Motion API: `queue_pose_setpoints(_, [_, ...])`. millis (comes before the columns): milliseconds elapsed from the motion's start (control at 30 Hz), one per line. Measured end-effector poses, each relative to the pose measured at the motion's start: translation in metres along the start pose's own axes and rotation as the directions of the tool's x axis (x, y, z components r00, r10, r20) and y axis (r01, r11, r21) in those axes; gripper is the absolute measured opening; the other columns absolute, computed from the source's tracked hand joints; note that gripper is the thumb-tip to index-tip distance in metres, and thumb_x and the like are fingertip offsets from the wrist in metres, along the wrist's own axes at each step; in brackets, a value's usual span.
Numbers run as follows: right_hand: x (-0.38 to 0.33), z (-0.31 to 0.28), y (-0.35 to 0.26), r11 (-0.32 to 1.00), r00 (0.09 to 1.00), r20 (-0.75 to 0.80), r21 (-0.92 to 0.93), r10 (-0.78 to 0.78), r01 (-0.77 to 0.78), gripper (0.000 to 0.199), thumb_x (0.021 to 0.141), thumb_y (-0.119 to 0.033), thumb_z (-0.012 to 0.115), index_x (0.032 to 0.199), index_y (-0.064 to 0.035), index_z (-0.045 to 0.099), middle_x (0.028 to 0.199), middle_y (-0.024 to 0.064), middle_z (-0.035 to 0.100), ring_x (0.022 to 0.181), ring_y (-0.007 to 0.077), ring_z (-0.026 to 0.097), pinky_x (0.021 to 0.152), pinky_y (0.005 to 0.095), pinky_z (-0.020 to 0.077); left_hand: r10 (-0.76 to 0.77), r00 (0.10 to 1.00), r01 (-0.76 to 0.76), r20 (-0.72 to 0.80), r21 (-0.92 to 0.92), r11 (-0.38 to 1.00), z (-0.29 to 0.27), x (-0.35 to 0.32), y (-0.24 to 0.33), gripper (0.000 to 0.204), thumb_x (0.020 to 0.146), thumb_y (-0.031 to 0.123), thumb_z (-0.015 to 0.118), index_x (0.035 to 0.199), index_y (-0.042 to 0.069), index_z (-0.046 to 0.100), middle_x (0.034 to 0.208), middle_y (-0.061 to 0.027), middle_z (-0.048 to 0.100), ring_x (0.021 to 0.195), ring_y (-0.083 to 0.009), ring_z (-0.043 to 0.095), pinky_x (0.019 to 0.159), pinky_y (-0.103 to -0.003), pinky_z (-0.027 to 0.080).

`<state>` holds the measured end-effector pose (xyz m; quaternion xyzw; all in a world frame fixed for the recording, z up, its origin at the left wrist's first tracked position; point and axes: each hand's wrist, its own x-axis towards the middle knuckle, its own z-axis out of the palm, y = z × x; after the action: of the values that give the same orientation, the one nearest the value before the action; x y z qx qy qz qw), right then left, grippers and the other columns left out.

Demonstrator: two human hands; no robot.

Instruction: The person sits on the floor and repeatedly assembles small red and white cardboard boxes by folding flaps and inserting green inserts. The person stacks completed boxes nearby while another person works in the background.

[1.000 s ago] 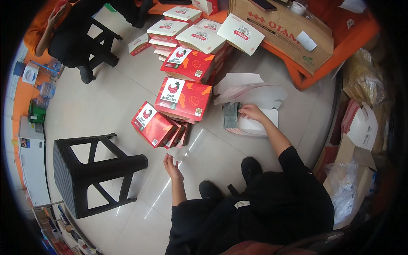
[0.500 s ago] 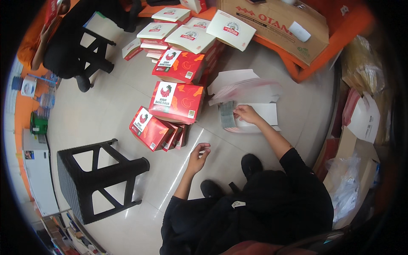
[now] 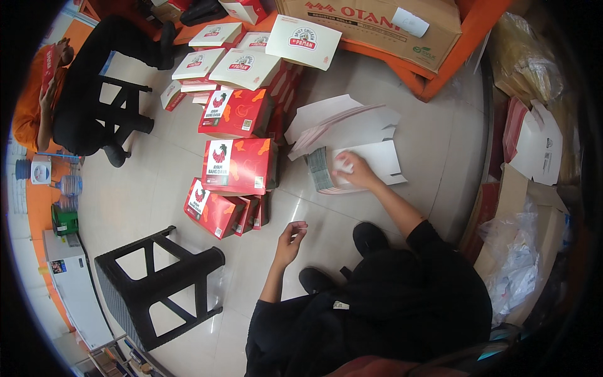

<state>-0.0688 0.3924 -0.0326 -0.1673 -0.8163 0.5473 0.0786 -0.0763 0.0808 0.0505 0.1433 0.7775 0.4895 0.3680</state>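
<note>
**Hands at the flat boxes on the floor**

The person sits low on the tiled floor (image 3: 157, 188); both arms wear black sleeves; the right hand (image 3: 353, 171) reaches out and lies flat on a white flat box sheet (image 3: 383, 160); its fingers press down on the sheet and do not close around it; just to the left of that hand lies a small stack of folded sheets (image 3: 319, 169), touching the white sheet; more white sheets (image 3: 339, 119) fan out behind it on the floor.

The left hand (image 3: 290, 237) is up in the air above the floor, near the person's knees; its fingers are curled in close, almost pinched; I cannot tell if it holds anything small; it touches no box.

To the left of the hands stand red boxes (image 3: 239, 166) with a white label and a rooster picture; some are stacked, some lean on their sides near a black stool (image 3: 157, 283); white boxes (image 3: 245, 66) sit on top of more red ones farther away; a big brown carton (image 3: 377, 22) is behind them; another person in orange and black sits at the far left (image 3: 50, 107).
</note>
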Motion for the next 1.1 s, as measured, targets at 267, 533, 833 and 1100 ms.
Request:
queue_pose_setpoints(267, [0.008, -0.118, 0.021, 0.528, 0.73, -0.369, -0.514, 0.575, -0.676, 0.077, 0.064, -0.049, 0.074, 0.117, -0.0003, 0.047, 0.119, 0.0167, 0.052, 0.107, 0.0327, 0.054, 0.083, 0.0429, 0.0477, 0.008, 0.999, -0.008, -0.051, 0.001, 1.0, -0.013, -0.002, -0.008, 0.026, 0.089, 0.019, 0.056, 0.111, 0.006, 0.053, 0.106, -0.0044, 0.062, 0.097, -0.0147, 0.058, 0.079, -0.03, 0.046])
queue_pose_setpoints(533, [-0.018, -0.118, 0.009, 0.617, 0.78, -0.313, -0.482, 0.542, -0.622, 0.054, 0.065, -0.042, 0.074, 0.1, -0.002, 0.062, 0.101, 0.0161, 0.064, 0.093, 0.0291, 0.062, 0.078, 0.0392, 0.0491, 0.069, 0.988, -0.105, 0.135, 0.284, 0.953, -0.03, 0.007, 0.059, 0.029, 0.086, 0.018, 0.059, 0.111, 0.004, 0.053, 0.104, -0.0106, 0.062, 0.094, -0.022, 0.06, 0.08, -0.033, 0.047])
queue_pose_setpoints(833, [-0.029, -0.163, -0.024, 0.886, 0.921, -0.184, -0.262, 0.344, -0.383, 0.029, 0.076, -0.023, 0.068, 0.088, 0.0028, 0.063, 0.083, 0.0187, 0.065, 0.078, 0.0306, 0.064, 0.072, 0.0358, 0.0487, -0.256, 0.922, -0.039, 0.291, 0.727, 0.685, -0.016, 0.093, 0.072, 0.097, 0.071, 0.05, 0.068, 0.135, -0.004, 0.02, 0.126, -0.0313, 0.042, 0.115, -0.043, 0.044, 0.096, -0.042, 0.039])
queue_pose_setpoints(1100, [-0.035, -0.15, -0.192, 0.954, 0.993, -0.114, -0.298, -0.003, -0.031, 0.022, 0.084, -0.013, 0.057, 0.095, 0.0057, 0.059, 0.075, 0.017, 0.063, 0.066, 0.0225, 0.06, 0.063, 0.0314, 0.046, 0.17, 0.952, -0.065, -0.255, 0.374, 0.925, 0.107, 0.161, -0.019, 0.1, 0.071, 0.038, 0.069, 0.138, 0.0, 0.005, 0.142, -0.0303, 0.009, 0.13, -0.0503, 0.012, 0.105, -0.053, 0.022])
